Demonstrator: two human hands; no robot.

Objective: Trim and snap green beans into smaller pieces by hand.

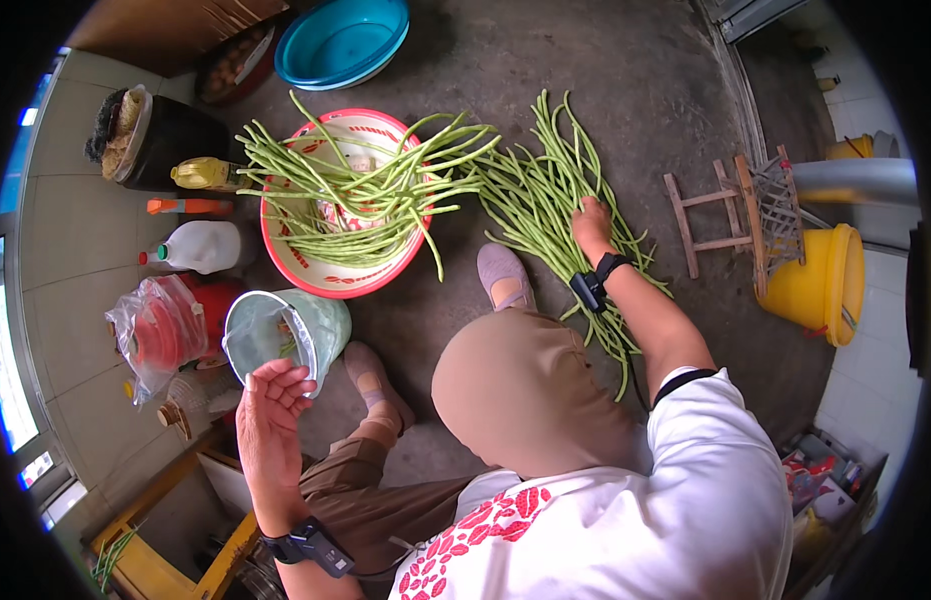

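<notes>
My right hand (pixel 591 225) reaches down onto a pile of long green beans (pixel 533 196) on the floor. Its fingers bend in among the pods, and whether they grip any is hidden. My left hand (pixel 274 424) is raised beside the rim of a pale green bucket (pixel 326 330), palm turned up and fingers loosely curled, with nothing seen in it. The bucket has a clear plastic liner and a few small scraps inside. A red-rimmed enamel basin (pixel 360 283) stands ahead with more long beans (pixel 360 187) heaped across it, some hanging over its edge.
Blue basins (pixel 345 45) stand at the back. Along the left wall are an oil bottle (pixel 210 174), a white jug (pixel 202 246) and a red container (pixel 165 322) under plastic. A wooden folding stool (pixel 743 217) and a yellow bucket (pixel 803 277) are at right. My shoes (pixel 504 270) flank the floor between.
</notes>
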